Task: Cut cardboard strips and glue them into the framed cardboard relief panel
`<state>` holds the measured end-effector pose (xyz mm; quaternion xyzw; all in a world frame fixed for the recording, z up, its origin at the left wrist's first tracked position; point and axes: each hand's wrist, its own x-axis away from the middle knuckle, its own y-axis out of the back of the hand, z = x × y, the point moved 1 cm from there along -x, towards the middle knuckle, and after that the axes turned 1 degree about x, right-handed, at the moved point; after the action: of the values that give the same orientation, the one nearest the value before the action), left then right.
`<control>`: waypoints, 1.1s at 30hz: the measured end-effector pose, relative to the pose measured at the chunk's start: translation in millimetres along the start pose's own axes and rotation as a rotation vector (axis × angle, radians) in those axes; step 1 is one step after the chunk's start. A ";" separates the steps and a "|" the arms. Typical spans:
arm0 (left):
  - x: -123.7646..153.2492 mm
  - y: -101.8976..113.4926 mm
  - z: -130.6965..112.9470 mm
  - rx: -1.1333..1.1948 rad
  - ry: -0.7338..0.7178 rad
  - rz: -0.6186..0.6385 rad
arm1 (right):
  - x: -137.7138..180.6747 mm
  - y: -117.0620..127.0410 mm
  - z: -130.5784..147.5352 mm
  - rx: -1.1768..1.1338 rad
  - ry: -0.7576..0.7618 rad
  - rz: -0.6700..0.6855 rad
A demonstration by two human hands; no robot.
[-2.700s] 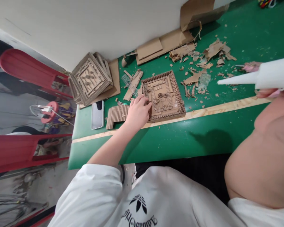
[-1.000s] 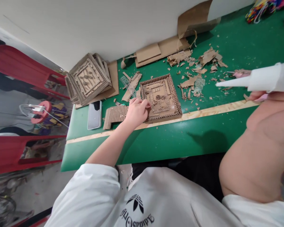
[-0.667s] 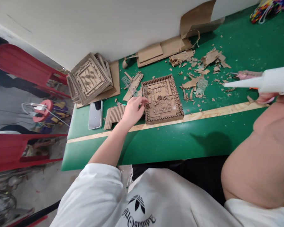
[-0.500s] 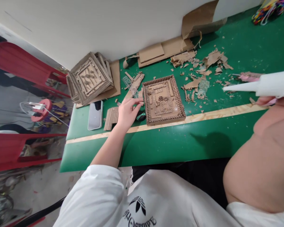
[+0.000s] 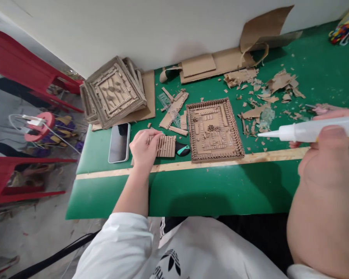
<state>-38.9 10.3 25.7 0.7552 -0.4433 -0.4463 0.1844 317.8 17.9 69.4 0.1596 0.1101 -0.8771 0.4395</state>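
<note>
My left hand (image 5: pixel 144 146) rests on the left end of a ribbed corrugated cardboard piece (image 5: pixel 166 145), fingers curled over its edge. Just right of that piece lies a small black and teal cutter (image 5: pixel 182 148). A square cardboard relief frame (image 5: pixel 214 129) sits right of the cutter, near the table's front edge. My right hand (image 5: pixel 327 155) is closed round a white glue bottle (image 5: pixel 311 131), raised close to the camera, its nozzle pointing left toward the frame.
A stack of finished cardboard frames (image 5: pixel 114 91) stands at the back left on the green table (image 5: pixel 209 190). A phone (image 5: pixel 119 142) lies face down beside my left hand. Cardboard scraps (image 5: pixel 267 87) and flat sheets (image 5: pixel 209 66) line the wall. Red chairs (image 5: pixel 23 66) stand at the left.
My left hand left the frame's left edge and moved left onto the ribbed cardboard piece, uncovering the cutter. My right hand with the glue bottle dropped lower and nearer the frame.
</note>
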 end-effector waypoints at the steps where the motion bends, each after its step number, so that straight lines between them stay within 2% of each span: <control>1: -2.2 4.2 4.2 -0.002 0.030 -0.028 | -0.3 -2.5 -4.9 0.000 0.067 0.030; 4: -10.0 15.5 20.0 -0.004 0.127 -0.129 | -1.9 -7.4 -21.8 -0.012 0.021 0.110; 7: -15.7 20.6 35.1 0.011 0.179 -0.158 | -3.7 -10.6 -35.2 -0.074 -0.103 0.075; 11: -16.8 19.4 46.3 -0.010 0.201 -0.065 | -4.6 -17.2 -44.6 -0.106 -0.236 0.040; 15: -18.4 18.0 49.8 -0.128 0.237 0.008 | -5.3 -24.9 -47.8 -0.103 -0.266 0.055; 19: -31.6 12.8 52.8 -0.357 0.209 0.231 | -8.1 -30.9 -45.4 -0.125 -0.277 0.042; 24: -53.0 -4.1 55.7 -0.387 0.153 0.391 | -10.8 -34.2 -37.1 -0.142 -0.266 0.071; 28: -57.2 -14.3 55.8 -0.403 0.168 0.417 | -11.5 -33.2 -34.8 -0.143 -0.247 0.108; 33: -56.4 -13.0 54.0 -0.373 0.165 0.386 | -11.8 -30.3 -38.4 -0.119 -0.256 0.119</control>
<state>-89.3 70.7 17.0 0.6436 -0.4725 -0.4138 0.4374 307.0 57.3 40.0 0.0264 0.0956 -0.8546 0.5097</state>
